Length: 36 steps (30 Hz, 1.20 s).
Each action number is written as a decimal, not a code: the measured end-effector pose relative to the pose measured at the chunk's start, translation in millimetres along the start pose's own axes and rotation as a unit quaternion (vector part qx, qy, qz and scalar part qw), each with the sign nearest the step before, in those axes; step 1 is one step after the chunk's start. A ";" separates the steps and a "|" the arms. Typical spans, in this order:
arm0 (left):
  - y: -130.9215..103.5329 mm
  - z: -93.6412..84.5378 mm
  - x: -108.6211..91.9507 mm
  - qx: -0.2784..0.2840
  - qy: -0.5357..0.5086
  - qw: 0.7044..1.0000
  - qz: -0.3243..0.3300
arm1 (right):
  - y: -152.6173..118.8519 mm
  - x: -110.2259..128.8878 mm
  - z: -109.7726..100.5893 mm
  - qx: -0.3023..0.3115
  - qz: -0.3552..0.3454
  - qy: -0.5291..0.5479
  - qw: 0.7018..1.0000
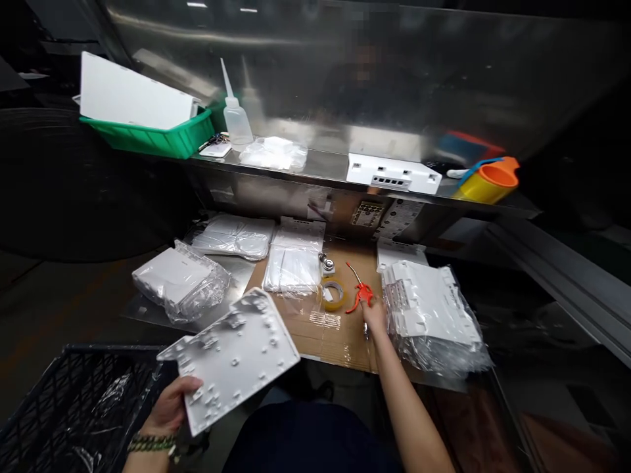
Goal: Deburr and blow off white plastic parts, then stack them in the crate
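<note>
A white plastic cover [246,358] is gripped at its lower left edge by my left hand [172,401], thumb on top; its inner side, with posts and clips, faces up. My right hand [374,315] is closed around a red air blow gun [363,293] over the cardboard sheet [345,341]. The gun's thin metal nozzle points away from me. Just left of it lies a roll of yellow tape [334,294]. To the right of my right hand is a stack of bagged white covers [434,302].
More bagged white parts [177,276] lie on the left, with flat plastic bags [293,266] at the middle. A metal shelf [320,172] crosses behind, bearing a green bin [148,138], a squeeze bottle [237,121], a white housing [393,174] and a yellow-orange tape dispenser [486,182]. A black crate [73,355] stands lower left.
</note>
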<state>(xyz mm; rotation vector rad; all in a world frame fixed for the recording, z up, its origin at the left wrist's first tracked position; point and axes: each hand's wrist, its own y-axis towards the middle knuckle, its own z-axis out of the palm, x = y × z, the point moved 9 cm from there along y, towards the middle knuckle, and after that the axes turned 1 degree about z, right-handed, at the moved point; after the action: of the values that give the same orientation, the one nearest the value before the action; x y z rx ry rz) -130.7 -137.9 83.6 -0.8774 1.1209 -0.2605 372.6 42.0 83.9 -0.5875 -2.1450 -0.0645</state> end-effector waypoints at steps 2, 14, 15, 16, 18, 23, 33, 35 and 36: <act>16.7 38.4 -12.6 0.068 0.060 0.996 0.000 | -25.1 -2.3 12.8 0.071 0.011 0.080 0.994; 62.2 261.1 18.3 0.341 0.324 0.864 0.177 | -168.2 -107.7 -51.5 0.058 0.263 0.500 0.823; 69.2 267.0 19.0 0.333 0.338 0.854 0.214 | -172.5 -120.8 -66.6 0.020 0.273 0.506 0.818; 77.2 271.2 20.1 0.326 0.353 0.842 0.244 | -177.0 -130.8 -79.3 -0.011 0.279 0.511 0.813; 96.0 275.4 23.5 0.318 0.386 0.819 0.281 | -185.7 -140.7 -96.2 -0.057 0.279 0.520 0.805; 146.5 269.8 24.0 0.307 0.451 0.782 0.299 | -194.6 -121.9 -96.7 -0.109 0.250 0.545 0.792; 189.5 269.8 -2.3 0.294 0.474 0.792 0.246 | -180.5 -77.5 -92.0 -0.142 0.200 0.571 0.783; 189.0 276.2 -10.7 0.300 0.467 0.795 0.244 | -177.8 -73.2 -90.2 -0.144 0.199 0.585 0.773; 188.0 279.3 -14.6 0.306 0.460 0.798 0.242 | -176.2 -71.5 -87.7 -0.142 0.200 0.590 0.769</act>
<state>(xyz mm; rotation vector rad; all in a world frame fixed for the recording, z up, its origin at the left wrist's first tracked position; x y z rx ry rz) 60.3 126.7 -0.2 0.2122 1.9578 -0.6146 397.9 -164.2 110.5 -0.8557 -0.7516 -0.4121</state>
